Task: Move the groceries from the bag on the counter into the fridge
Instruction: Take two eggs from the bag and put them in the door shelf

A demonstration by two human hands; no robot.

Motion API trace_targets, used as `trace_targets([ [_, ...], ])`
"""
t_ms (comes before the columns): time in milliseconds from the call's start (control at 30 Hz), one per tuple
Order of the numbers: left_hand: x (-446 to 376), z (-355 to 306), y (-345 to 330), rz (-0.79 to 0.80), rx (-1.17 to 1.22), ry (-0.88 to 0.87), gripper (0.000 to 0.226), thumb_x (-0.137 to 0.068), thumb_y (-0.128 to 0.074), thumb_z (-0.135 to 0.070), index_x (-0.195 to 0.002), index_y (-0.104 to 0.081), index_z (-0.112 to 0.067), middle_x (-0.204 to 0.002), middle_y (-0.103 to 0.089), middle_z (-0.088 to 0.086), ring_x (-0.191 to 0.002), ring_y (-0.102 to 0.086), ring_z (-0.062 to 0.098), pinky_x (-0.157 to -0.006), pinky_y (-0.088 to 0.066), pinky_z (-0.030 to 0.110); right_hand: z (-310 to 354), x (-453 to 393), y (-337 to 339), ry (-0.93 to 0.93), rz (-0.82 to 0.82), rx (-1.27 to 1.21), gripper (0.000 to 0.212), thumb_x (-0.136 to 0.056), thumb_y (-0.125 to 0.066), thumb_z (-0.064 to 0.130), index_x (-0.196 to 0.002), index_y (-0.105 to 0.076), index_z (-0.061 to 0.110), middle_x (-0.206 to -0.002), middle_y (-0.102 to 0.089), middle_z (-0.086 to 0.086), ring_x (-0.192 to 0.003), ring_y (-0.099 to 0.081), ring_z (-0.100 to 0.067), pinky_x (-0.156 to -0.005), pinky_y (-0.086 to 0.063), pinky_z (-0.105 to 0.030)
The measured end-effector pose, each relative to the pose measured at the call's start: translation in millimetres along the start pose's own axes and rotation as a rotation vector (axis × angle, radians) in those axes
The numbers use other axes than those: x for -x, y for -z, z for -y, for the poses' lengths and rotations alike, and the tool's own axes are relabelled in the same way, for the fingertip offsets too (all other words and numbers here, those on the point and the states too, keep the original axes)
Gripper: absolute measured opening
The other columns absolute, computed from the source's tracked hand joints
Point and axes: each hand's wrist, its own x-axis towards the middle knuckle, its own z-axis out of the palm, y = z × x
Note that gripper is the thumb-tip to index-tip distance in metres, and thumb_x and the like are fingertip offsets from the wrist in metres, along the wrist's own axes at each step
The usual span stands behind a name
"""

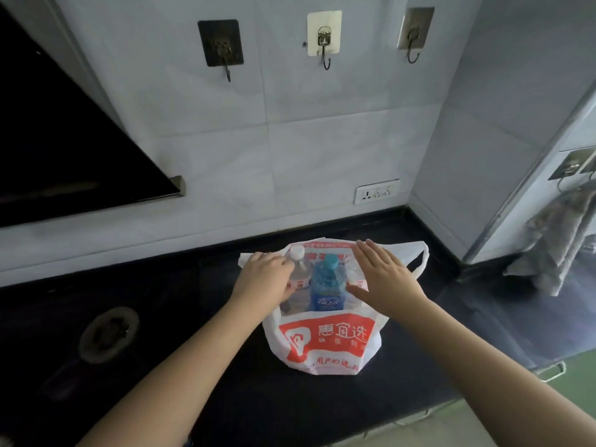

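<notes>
Groceries stand upright in a thin, crinkled white plastic bag with red print point(325, 341) toward the back right corner of the glossy black stone counter point(200, 375). Left, the left hand point(264, 279) curls its fingers against a clear ribbed plastic bottle with a white cap point(298, 269); whether they fully close round it I cannot tell. Just beside it rises a blue plastic bottle with a teal cap point(327, 282). Right of that, the right hand point(385, 275) hovers flat over the bag's open mouth, fingers straight and together, thumb spread toward the blue bottle, holding nothing.
</notes>
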Motion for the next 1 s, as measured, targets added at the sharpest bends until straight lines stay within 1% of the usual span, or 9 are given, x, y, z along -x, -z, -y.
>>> trace_targets([
  [67,0,2,-5,0.040,-0.036,0.012,0.048,-0.087,-0.059,-0.052,-0.123,-0.057,-0.020,-0.127,-0.062,-0.001,-0.126,-0.050,0.020,-0.117,-0.022,0.044,-6,-4,-2,-0.014,0.007,-0.016,0.090,-0.088,-0.038,0.068,-0.153,0.001,0.020,-0.162,-0.001,0.001,-0.149,0.003,-0.017,-0.119,-0.002,-0.037],
  [133,-2,4,-13,0.064,-0.065,0.044,0.060,-0.085,-0.056,-0.059,-0.131,-0.052,-0.020,-0.136,-0.057,0.001,-0.134,-0.042,0.022,-0.120,-0.011,0.047,-13,-9,-6,-0.018,0.012,-0.028,0.093,-0.086,-0.036,0.072,-0.153,0.002,0.020,-0.162,-0.002,0.002,-0.149,0.003,-0.018,-0.120,-0.004,-0.039],
  [233,-7,6,-23,0.140,-0.100,0.122,0.079,-0.085,-0.053,-0.064,-0.148,-0.032,-0.021,-0.155,-0.034,0.007,-0.145,-0.024,0.027,-0.119,-0.003,0.053,-23,-14,-13,-0.026,0.026,-0.030,0.097,-0.082,-0.031,0.077,-0.153,0.002,0.020,-0.163,-0.003,0.002,-0.149,0.002,-0.018,-0.121,-0.010,-0.043],
  [367,-16,9,-30,0.214,-0.130,0.194,0.086,-0.084,-0.054,-0.063,-0.153,-0.017,-0.026,-0.162,-0.014,0.008,-0.148,-0.010,0.034,-0.116,-0.004,0.060,-34,-22,-16,-0.023,0.044,-0.031,0.102,-0.078,-0.033,0.080,-0.153,0.002,0.020,-0.163,-0.002,0.002,-0.149,0.003,-0.018,-0.121,-0.007,-0.042],
  [533,-30,17,-38,0.220,-0.102,0.210,0.095,-0.081,-0.063,-0.059,-0.152,-0.013,-0.021,-0.162,-0.012,0.008,-0.148,-0.011,0.031,-0.116,-0.015,0.057,-49,-26,-20,-0.046,0.056,-0.009,0.115,-0.070,-0.051,0.081,-0.153,0.003,0.024,-0.163,-0.003,0.005,-0.149,0.002,-0.018,-0.121,-0.001,-0.043],
  [700,-40,27,-49,0.233,-0.054,0.193,0.103,-0.076,-0.066,-0.062,-0.152,-0.010,-0.021,-0.162,-0.010,0.007,-0.148,-0.010,0.029,-0.116,-0.015,0.055,-59,-25,-30,-0.069,0.109,0.019,0.117,-0.067,-0.058,0.078,-0.153,0.002,0.026,-0.162,-0.004,0.007,-0.149,0.000,-0.019,-0.120,0.000,-0.044],
  [833,-47,34,-62,0.274,-0.016,0.178,0.106,-0.073,-0.066,-0.065,-0.152,-0.010,-0.025,-0.163,-0.010,0.005,-0.149,-0.010,0.029,-0.117,-0.016,0.054,-68,-27,-43,-0.116,0.144,-0.010,0.099,-0.081,-0.062,0.059,-0.153,-0.003,0.025,-0.162,-0.010,0.005,-0.149,-0.005,-0.020,-0.121,-0.006,-0.044],
  [933,-54,39,-67,0.301,0.028,0.160,0.105,-0.072,-0.069,-0.063,-0.152,-0.011,-0.026,-0.162,-0.012,0.005,-0.148,-0.011,0.028,-0.117,-0.015,0.053,-72,-31,-53,-0.172,0.160,-0.067,0.072,-0.096,-0.049,0.043,-0.153,-0.010,0.024,-0.161,-0.018,0.005,-0.148,-0.012,-0.020,-0.120,-0.013,-0.043],
  [1000,-59,42,-71,0.312,0.053,0.148,0.105,-0.072,-0.070,-0.061,-0.152,-0.012,-0.026,-0.162,-0.013,0.005,-0.148,-0.012,0.028,-0.117,-0.014,0.052,-76,-34,-59,-0.208,0.183,-0.105,0.058,-0.101,-0.039,0.039,-0.152,-0.016,0.024,-0.159,-0.022,0.004,-0.147,-0.016,-0.020,-0.119,-0.015,-0.043],
])
